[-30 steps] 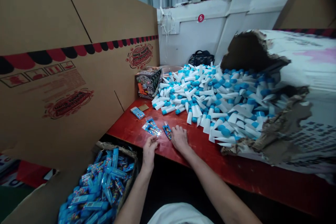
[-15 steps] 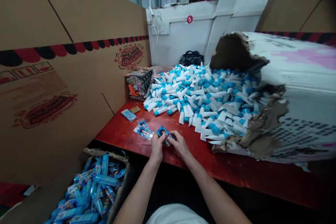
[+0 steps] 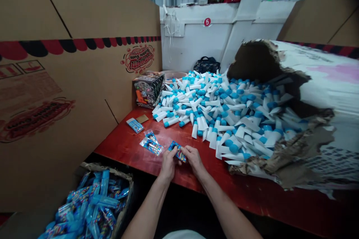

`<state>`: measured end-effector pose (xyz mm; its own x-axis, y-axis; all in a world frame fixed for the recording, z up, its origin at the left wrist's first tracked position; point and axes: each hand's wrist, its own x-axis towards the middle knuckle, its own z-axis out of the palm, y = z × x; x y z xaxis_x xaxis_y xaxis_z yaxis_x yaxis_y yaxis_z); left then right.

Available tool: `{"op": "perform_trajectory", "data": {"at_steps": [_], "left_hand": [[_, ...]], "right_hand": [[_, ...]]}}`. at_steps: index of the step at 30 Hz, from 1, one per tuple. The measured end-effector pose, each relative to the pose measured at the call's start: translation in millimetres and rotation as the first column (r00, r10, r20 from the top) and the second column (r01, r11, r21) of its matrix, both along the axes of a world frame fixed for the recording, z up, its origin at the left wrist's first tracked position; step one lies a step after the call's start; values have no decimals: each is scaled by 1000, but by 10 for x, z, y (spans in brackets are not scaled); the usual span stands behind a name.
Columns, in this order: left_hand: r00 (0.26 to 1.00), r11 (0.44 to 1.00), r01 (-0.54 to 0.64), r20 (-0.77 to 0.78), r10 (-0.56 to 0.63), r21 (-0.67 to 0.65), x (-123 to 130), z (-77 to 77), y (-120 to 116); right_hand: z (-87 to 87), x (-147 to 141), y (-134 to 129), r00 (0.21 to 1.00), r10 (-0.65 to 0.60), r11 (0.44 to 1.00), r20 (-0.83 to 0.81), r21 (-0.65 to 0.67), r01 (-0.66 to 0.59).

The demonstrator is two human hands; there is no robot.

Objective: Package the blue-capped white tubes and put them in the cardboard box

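Between my two hands is a small blue printed plastic sleeve [image 3: 177, 151] with a colourful picture. My left hand [image 3: 168, 164] pinches its left side, thumb on top. At its right side, the fingers of my right hand [image 3: 193, 158] are closed on the same sleeve. Just left of my hands, a few more blue printed sleeves [image 3: 152, 145] lie overlapped on the red table [image 3: 123, 142]. Behind them rests a stack of light-blue packets [image 3: 135, 125] beside a small brown card [image 3: 142, 118]. White tubes with blue caps [image 3: 202, 101] form a big heap beyond my hands.
A torn white carton [image 3: 331, 93] lies at the right, tubes spilling from its opening. Below left stands an open box [image 3: 129, 190] of filled blue packages [image 3: 92, 201]. A tall brown cardboard wall [image 3: 84, 82] closes the left side. A printed box [image 3: 148, 89] and a dark bag [image 3: 206, 65] sit at the back.
My right fingers have drawn in to a tighter pinch on the sleeve, and the sleeve has turned slightly. The whole view has shifted a little as my head moved.
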<state>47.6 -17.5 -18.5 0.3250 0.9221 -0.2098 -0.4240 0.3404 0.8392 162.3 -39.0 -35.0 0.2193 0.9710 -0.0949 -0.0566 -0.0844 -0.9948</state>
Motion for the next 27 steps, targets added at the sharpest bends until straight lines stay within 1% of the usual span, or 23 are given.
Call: {"op": "perform_trajectory", "data": {"at_steps": [2,3,5,8,10,11,13,14,15,16,17,18,19,20,21,22,23,24,25,26,27], "left_hand": [[997,997,72,24,-71,-22,-32,8,40],[997,997,73,30,-72,-24,-43,11,56],[999,1000,18,34,-18,-5,-47,10,72],[998,998,-69,6,69,15,-11,3,72],[995,995,-103,-9,103,-7,19,7,83],[993,992,-122,-1,122,-28,29,13,98],[984,980,-171,40,175,-98,33,30,151],[978,972,-182,72,194,-149,25,40,186],[974,963,-172,111,198,-205,12,49,222],[970,955,-143,153,187,-262,-7,57,257],[966,945,-99,199,167,-310,-29,63,288],[958,937,-55,245,146,-345,-54,68,312],[948,930,-19,289,133,-366,-81,70,330],[937,926,-1,322,133,-379,-107,70,341],[927,922,7,348,139,-386,-133,69,345],[917,922,10,371,145,-386,-159,66,345],[909,924,13,389,148,-382,-184,62,341],[903,927,13,402,149,-374,-209,57,335],[899,932,10,411,151,-363,-233,53,328],[897,936,0,414,156,-353,-257,50,319],[896,939,-15,412,165,-343,-280,48,310]], "right_hand": [[29,36,23,1000,14,1000,-12,3,-14],[40,45,34,999,25,1000,-23,5,-25],[53,32,54,998,45,999,-39,4,-45],[63,-54,81,999,34,999,-20,-9,-35],[88,-109,106,999,46,999,7,-27,-45],[112,-116,125,996,82,996,26,-42,-81],[190,-66,184,976,184,982,117,-60,-178],[241,-7,226,953,210,978,219,-51,-203],[293,70,273,911,200,979,360,-31,-203],[342,157,325,836,143,985,530,5,-172],[381,245,375,704,27,993,710,61,-99],[405,322,418,527,-53,995,848,88,-40],[413,381,450,351,-86,996,932,87,13],[405,415,468,204,-73,997,976,66,39],[384,424,471,104,-38,998,994,33,46],[355,411,462,52,-1,999,999,0,32],[325,382,446,37,22,1000,999,-22,4],[298,346,430,44,21,1000,999,-20,-21],[279,310,420,56,-1,1000,998,3,-28],[269,281,422,62,-39,999,997,39,-7],[267,264,439,56,-82,996,995,80,41]]}}
